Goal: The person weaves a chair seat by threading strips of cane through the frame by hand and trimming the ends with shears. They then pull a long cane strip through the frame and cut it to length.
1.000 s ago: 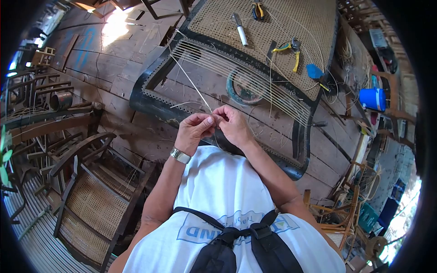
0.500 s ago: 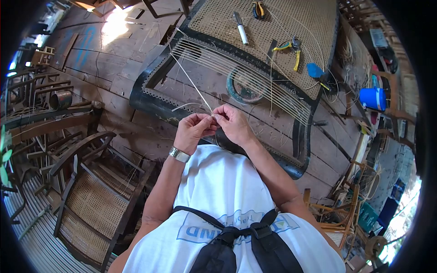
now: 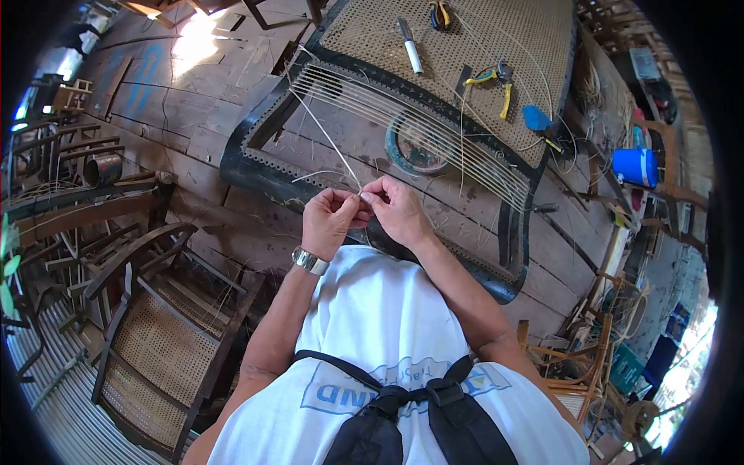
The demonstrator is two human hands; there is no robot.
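My left hand (image 3: 329, 221) and my right hand (image 3: 397, 209) meet fingertip to fingertip above the near part of a dark chair frame (image 3: 263, 167). Both pinch a pale cane strand (image 3: 329, 139), which runs from my fingers up to the frame's far left corner. A loose end of cane curls out to the left of my left hand. Just where the strand passes between the fingertips is hidden. Several parallel cane strands (image 3: 387, 105) are stretched across the frame's opening, and small holes line its edges.
On the woven cane panel (image 3: 511, 39) lie a white-handled tool (image 3: 412, 56), yellow-handled pliers (image 3: 442, 17), yellow-handled cutters (image 3: 496, 81) and a blue item (image 3: 536, 119). A round green-rimmed object (image 3: 394, 147) sits under the strands. Chair frames (image 3: 163, 349) crowd the left; a blue bucket (image 3: 635, 167) stands right.
My hands stay together at nearly the same spot, with the left wrist and fingers shifted slightly. The cane strand is still held between them.
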